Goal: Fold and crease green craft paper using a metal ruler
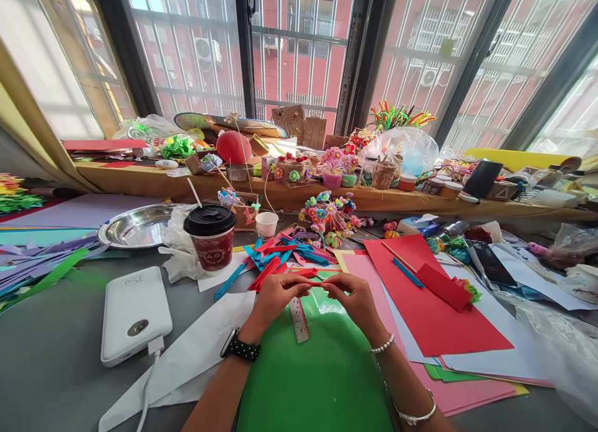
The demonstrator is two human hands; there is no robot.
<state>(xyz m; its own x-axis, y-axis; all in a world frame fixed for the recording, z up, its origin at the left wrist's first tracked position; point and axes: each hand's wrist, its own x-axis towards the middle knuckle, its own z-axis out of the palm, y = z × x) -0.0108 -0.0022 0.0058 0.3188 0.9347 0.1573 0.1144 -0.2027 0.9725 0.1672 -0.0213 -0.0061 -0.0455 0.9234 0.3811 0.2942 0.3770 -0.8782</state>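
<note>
A narrow red paper strip [316, 283] is stretched between my two hands, above the far part of a green mat [322, 369]. My left hand [280, 295] pinches its left end between thumb and fingers. At the other end, my right hand [351, 295] pinches it the same way. Under my left hand's fingertips, a white patterned ruler [299, 320] lies on the mat. Just beyond my hands is a pile of folded red and blue paper strips [268, 273]. To the right, a folded red paper piece [443, 287] rests on a large red sheet [448, 332].
A white power bank [135, 313] with a cable lies left, near white paper [187, 351]. A lidded coffee cup [210, 239], a small paper cup [266, 224] and a metal tray [135, 227] stand behind. Crafted flowers [329, 214] and crowded craft items line the window ledge.
</note>
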